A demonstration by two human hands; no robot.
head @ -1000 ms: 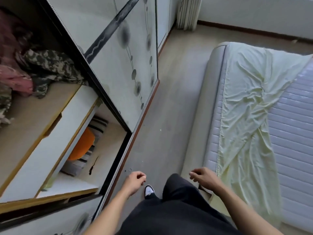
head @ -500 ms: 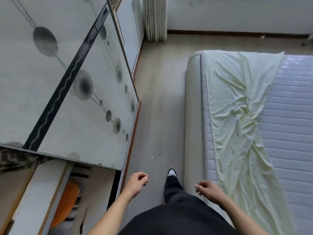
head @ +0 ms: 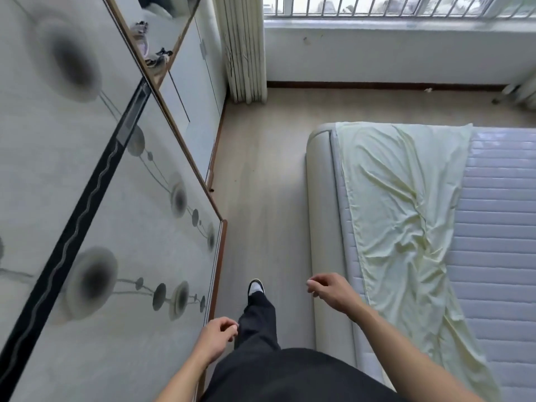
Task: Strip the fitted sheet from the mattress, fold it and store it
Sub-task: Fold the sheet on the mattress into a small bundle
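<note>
One mattress (head: 499,227), quilted, partly bare; pale yellow fitted sheet (head: 403,204) bunched in a strip along its near edge (partly stripped). Left hand (head: 216,339) and right hand (head: 333,290): loosely curled, holding nothing, clear of sheet.

A patterned wardrobe door (head: 110,227) flanks the wood floor (head: 261,175), facing a barred window (head: 391,7).

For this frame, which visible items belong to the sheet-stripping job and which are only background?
Job items:
- pale yellow fitted sheet, bunched along the near side of the bed
- mattress, quilted top partly bare
- left hand and right hand, both holding nothing

Background:
- wardrobe sliding door with dot pattern
- radiator
- barred window
- padded bed frame
- floor
</note>
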